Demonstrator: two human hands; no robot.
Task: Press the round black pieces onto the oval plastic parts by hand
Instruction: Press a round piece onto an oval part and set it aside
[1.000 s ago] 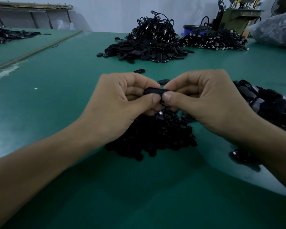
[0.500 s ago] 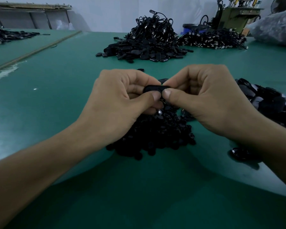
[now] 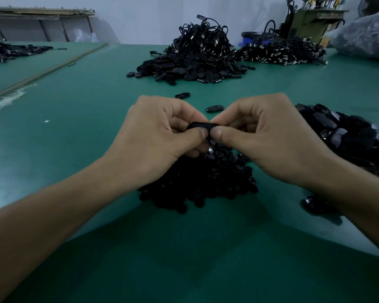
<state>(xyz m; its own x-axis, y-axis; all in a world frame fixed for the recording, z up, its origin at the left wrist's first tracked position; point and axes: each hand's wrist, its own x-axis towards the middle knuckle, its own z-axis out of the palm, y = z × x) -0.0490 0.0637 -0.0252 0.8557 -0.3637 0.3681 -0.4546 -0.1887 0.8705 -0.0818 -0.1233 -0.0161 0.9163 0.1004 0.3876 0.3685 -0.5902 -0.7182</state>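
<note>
Directly above the pile of round pieces (image 3: 206, 182) on the green table (image 3: 74, 127), the left hand (image 3: 160, 136) and right hand (image 3: 265, 138) both pinch one black oval part (image 3: 200, 126) between curled fingers and thumbs, thumb tips almost meeting, while a heap of oval parts (image 3: 348, 136) lies right of that pile.

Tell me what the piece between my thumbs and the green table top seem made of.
The oval piece looks like black plastic, smooth with a faint sheen. The table top looks like a matte green rubber or vinyl mat, dull and even; which is unclear.
</note>
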